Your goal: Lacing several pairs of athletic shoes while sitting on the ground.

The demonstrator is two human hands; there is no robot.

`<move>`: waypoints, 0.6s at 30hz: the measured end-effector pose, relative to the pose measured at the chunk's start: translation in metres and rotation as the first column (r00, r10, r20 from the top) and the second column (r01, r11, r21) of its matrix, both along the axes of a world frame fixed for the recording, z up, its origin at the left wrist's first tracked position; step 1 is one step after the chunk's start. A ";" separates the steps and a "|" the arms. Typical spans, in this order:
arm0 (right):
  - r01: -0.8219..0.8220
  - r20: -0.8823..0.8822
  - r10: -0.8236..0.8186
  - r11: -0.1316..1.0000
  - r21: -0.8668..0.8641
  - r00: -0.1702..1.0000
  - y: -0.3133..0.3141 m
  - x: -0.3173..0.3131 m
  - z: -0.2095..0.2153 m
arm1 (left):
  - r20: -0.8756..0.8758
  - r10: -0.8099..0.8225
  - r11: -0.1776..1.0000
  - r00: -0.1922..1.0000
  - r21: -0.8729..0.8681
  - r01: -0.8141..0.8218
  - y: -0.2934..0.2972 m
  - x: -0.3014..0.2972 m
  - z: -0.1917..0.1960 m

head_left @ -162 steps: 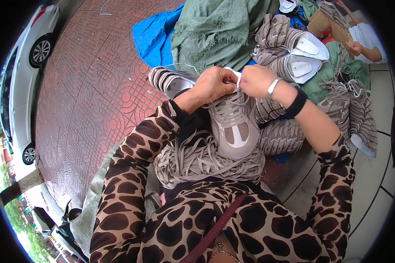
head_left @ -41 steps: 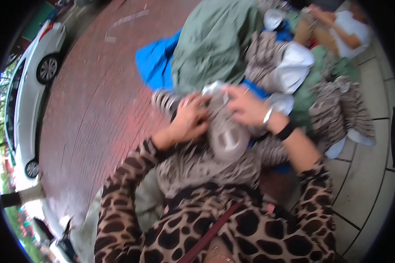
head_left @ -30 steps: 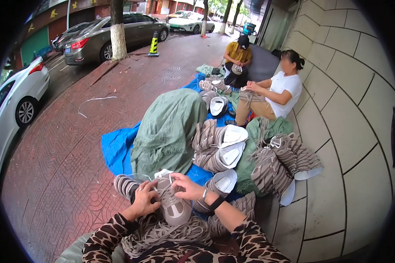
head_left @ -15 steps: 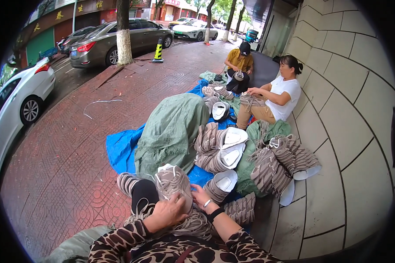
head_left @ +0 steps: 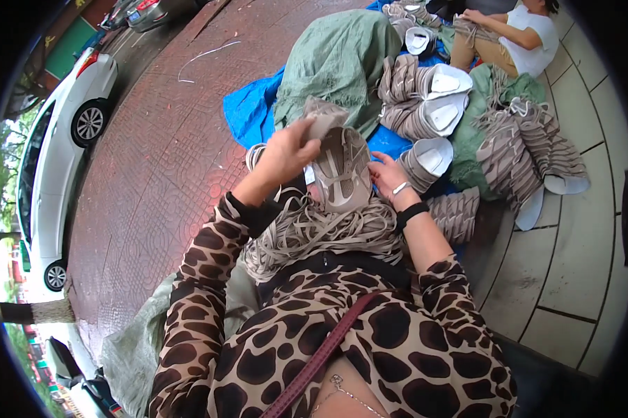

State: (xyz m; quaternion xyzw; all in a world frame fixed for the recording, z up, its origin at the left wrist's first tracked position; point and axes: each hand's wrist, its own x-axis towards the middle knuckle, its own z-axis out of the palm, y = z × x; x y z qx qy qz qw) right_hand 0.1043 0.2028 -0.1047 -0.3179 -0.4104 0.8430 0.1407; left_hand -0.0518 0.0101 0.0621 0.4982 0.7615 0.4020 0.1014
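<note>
Just lifted taupe fabric shoe upper (head_left: 328, 115), pinched in left hand (head_left: 285, 153); bared taupe-and-white mesh upper (head_left: 344, 174) beside half-spread right hand (head_left: 389, 175).

Shoe upper (head_left: 344, 173): taupe, mesh toe, paler strips; toe toward six o'clock.
Taupe piece (head_left: 326, 120): blurred, held at the upper's eleven o'clock; contact unclear.
</note>
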 end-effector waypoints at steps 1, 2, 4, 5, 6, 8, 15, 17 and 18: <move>0.012 0.012 -0.012 1.000 -0.006 1.000 -0.005 0.001 0.001 | 0.058 0.009 1.000 0.998 -0.004 -0.009 -0.005 -0.003 0.001; 0.011 0.007 -0.011 1.000 -0.016 1.000 -0.008 -0.001 -0.002 | 0.053 0.011 1.000 0.999 -0.014 -0.010 -0.007 -0.004 -0.003; -0.025 -0.032 0.024 0.999 -0.034 0.999 -0.009 -0.001 -0.003 | 0.084 0.012 1.000 0.996 0.021 -0.013 -0.010 -0.001 -0.007; -0.012 -0.033 0.011 0.999 -0.041 0.999 -0.007 -0.003 -0.005 | 0.106 -0.003 1.000 0.994 0.020 0.001 -0.010 0.006 -0.008; 0.000 -0.080 -0.017 0.978 -0.207 0.997 -0.003 -0.008 -0.005 | 0.040 -0.003 1.000 0.999 -0.025 0.004 -0.011 0.013 -0.007; 0.012 -0.126 -0.064 0.927 -0.374 0.990 0.004 -0.019 -0.007 | -0.052 -0.009 0.999 0.999 0.040 0.012 -0.013 0.023 -0.010; 0.578 -0.140 -0.578 0.815 -0.045 0.804 0.017 -0.085 0.019 | 0.309 0.410 0.860 0.858 0.181 -0.477 -0.034 -0.024 -0.045; 0.735 -0.350 -0.711 0.673 -0.084 0.610 0.027 -0.087 0.041 | 0.385 0.432 0.818 0.816 0.213 -0.534 -0.048 -0.030 -0.049; 0.742 -0.351 -0.751 0.642 -0.193 0.559 0.028 -0.086 0.052 | 0.301 0.431 0.818 0.850 0.266 -0.509 -0.055 -0.031 -0.051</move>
